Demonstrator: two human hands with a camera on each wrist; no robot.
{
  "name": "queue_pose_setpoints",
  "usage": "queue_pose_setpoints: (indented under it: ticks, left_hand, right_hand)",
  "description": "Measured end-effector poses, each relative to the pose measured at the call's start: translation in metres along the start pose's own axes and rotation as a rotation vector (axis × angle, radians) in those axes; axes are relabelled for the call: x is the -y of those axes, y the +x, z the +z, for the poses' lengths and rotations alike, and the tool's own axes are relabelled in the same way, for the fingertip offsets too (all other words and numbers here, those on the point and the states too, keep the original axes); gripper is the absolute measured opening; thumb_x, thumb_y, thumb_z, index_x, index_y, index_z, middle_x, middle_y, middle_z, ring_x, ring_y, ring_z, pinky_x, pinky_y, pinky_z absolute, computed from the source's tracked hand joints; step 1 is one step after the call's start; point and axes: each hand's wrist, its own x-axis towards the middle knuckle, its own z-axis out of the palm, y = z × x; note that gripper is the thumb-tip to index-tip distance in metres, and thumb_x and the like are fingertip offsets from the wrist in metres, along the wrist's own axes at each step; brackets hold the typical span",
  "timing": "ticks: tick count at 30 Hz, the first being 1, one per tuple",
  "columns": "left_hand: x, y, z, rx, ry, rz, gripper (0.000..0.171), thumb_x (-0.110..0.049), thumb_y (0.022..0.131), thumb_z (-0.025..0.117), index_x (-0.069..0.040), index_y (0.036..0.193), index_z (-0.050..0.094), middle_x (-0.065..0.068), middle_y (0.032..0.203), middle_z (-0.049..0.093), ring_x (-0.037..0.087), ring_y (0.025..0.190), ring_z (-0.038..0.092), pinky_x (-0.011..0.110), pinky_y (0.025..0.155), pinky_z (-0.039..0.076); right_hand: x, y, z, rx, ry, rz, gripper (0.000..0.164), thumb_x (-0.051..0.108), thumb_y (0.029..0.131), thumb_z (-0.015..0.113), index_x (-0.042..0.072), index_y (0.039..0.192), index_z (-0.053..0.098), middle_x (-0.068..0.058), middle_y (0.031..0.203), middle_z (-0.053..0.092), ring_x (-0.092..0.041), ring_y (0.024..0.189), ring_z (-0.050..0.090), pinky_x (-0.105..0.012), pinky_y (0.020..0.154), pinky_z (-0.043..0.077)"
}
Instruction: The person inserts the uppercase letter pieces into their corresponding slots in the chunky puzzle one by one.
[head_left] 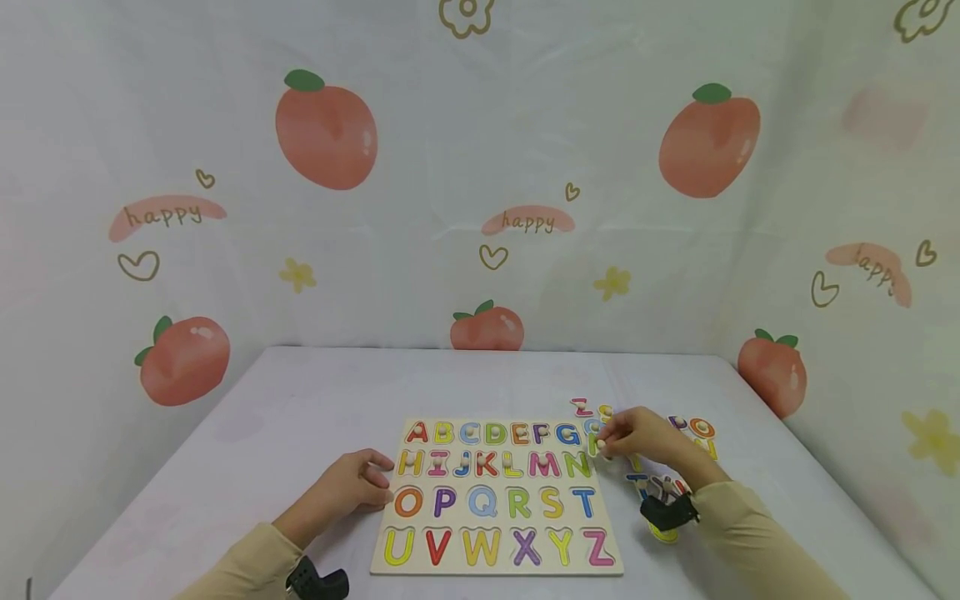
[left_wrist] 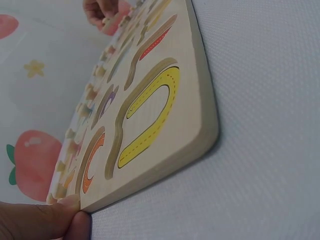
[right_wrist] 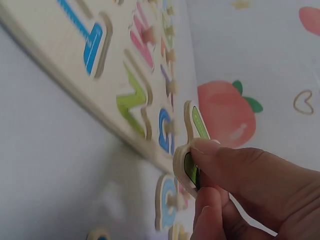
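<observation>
A wooden alphabet puzzle board point(head_left: 495, 475) lies flat on the table. Knobbed letters fill its top row and the second row up to M; the N recess point(right_wrist: 132, 100) and the two lower rows show bare printed recesses. My left hand point(head_left: 356, 482) grips the board's left edge, thumb point(left_wrist: 70, 202) on top and a finger lower down. Between thumb and fingertips, my right hand point(head_left: 637, 435) pinches a green letter piece point(right_wrist: 200, 122), held tilted just beyond the board's upper right edge. Fingers partly cover that piece, so I cannot tell which letter it is.
Loose letters lie right of the board: a pink Z point(head_left: 581, 407), a yellow S point(head_left: 605, 412) and a light blue letter point(right_wrist: 167, 202) near its corner, an orange O point(head_left: 702, 427) farther right. A blue T point(head_left: 637, 478) and a yellow letter point(head_left: 663, 534) lie around the right wrist.
</observation>
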Motion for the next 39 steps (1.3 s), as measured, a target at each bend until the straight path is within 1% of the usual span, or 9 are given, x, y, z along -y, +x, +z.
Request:
queue_pose_setpoints:
  ticks: [3, 8, 12, 17, 20, 24, 29, 39]
  left_hand:
    - [-0.001, -0.001, -0.001, 0.002, -0.001, 0.005, 0.042, 0.0, 0.074, 0.078, 0.002, 0.112, 0.06, 0.007, 0.082, 0.06, 0.016, 0.069, 0.057, 0.028, 0.062, 0.052]
    - [-0.003, -0.002, -0.001, 0.004, -0.002, 0.0, 0.042, 0.0, 0.074, 0.078, 0.002, 0.112, 0.06, 0.008, 0.082, 0.06, 0.016, 0.07, 0.057, 0.028, 0.062, 0.052]
    - [-0.003, -0.002, 0.0, 0.006, -0.007, -0.009, 0.042, 0.001, 0.075, 0.078, 0.003, 0.112, 0.06, 0.008, 0.083, 0.06, 0.016, 0.07, 0.057, 0.028, 0.062, 0.053]
    - [-0.002, -0.001, 0.0, 0.005, -0.016, -0.009, 0.042, 0.001, 0.074, 0.078, 0.003, 0.112, 0.06, 0.008, 0.083, 0.06, 0.016, 0.069, 0.057, 0.029, 0.063, 0.053]
    - [-0.001, -0.001, 0.001, 0.003, -0.021, -0.009, 0.042, 0.002, 0.074, 0.078, 0.003, 0.112, 0.06, 0.009, 0.083, 0.06, 0.016, 0.07, 0.057, 0.029, 0.063, 0.054]
    - [0.0, 0.0, 0.001, 0.001, -0.027, -0.006, 0.042, 0.002, 0.074, 0.077, 0.003, 0.112, 0.06, 0.009, 0.083, 0.059, 0.016, 0.07, 0.057, 0.029, 0.063, 0.053]
    - [0.002, 0.001, 0.001, -0.002, -0.029, -0.001, 0.042, 0.002, 0.074, 0.078, 0.003, 0.112, 0.06, 0.008, 0.082, 0.06, 0.016, 0.069, 0.057, 0.029, 0.062, 0.052]
    - [0.001, 0.0, 0.001, -0.007, -0.025, -0.006, 0.042, 0.001, 0.074, 0.078, 0.002, 0.112, 0.06, 0.008, 0.081, 0.059, 0.016, 0.068, 0.057, 0.028, 0.062, 0.053]
  right_hand:
    - [0.007, 0.001, 0.006, 0.006, 0.002, -0.046, 0.017, 0.013, 0.08, 0.077, 0.004, 0.093, 0.07, -0.002, 0.078, 0.063, -0.016, 0.073, 0.054, -0.028, 0.067, 0.047]
    - [0.017, 0.002, 0.019, 0.014, -0.02, -0.083, 0.013, 0.01, 0.078, 0.078, 0.005, 0.089, 0.071, -0.001, 0.075, 0.065, -0.015, 0.071, 0.055, -0.029, 0.068, 0.047]
    - [0.021, 0.002, 0.027, 0.01, -0.04, -0.071, 0.01, 0.008, 0.078, 0.077, 0.006, 0.086, 0.071, 0.0, 0.074, 0.064, -0.014, 0.071, 0.055, -0.029, 0.068, 0.045]
    - [0.019, 0.005, 0.033, 0.0, -0.083, -0.053, 0.008, 0.009, 0.078, 0.077, 0.008, 0.084, 0.071, 0.001, 0.073, 0.064, -0.013, 0.071, 0.055, -0.027, 0.067, 0.044]
    - [0.017, 0.007, 0.035, -0.002, -0.101, -0.065, 0.008, 0.008, 0.077, 0.077, 0.009, 0.083, 0.071, 0.002, 0.071, 0.064, -0.013, 0.07, 0.054, -0.028, 0.066, 0.044]
    - [0.016, 0.009, 0.037, 0.002, -0.097, -0.065, 0.007, 0.007, 0.077, 0.077, 0.008, 0.081, 0.071, 0.002, 0.069, 0.062, -0.013, 0.069, 0.053, -0.029, 0.065, 0.043]
    - [0.014, 0.009, 0.039, -0.007, -0.102, -0.021, 0.008, 0.008, 0.078, 0.078, 0.009, 0.08, 0.07, 0.001, 0.069, 0.062, -0.014, 0.069, 0.053, -0.029, 0.065, 0.043]
    - [0.017, 0.009, 0.041, -0.012, -0.119, 0.034, 0.009, 0.009, 0.077, 0.079, 0.009, 0.079, 0.071, 0.0, 0.07, 0.063, -0.014, 0.069, 0.054, -0.028, 0.066, 0.043]
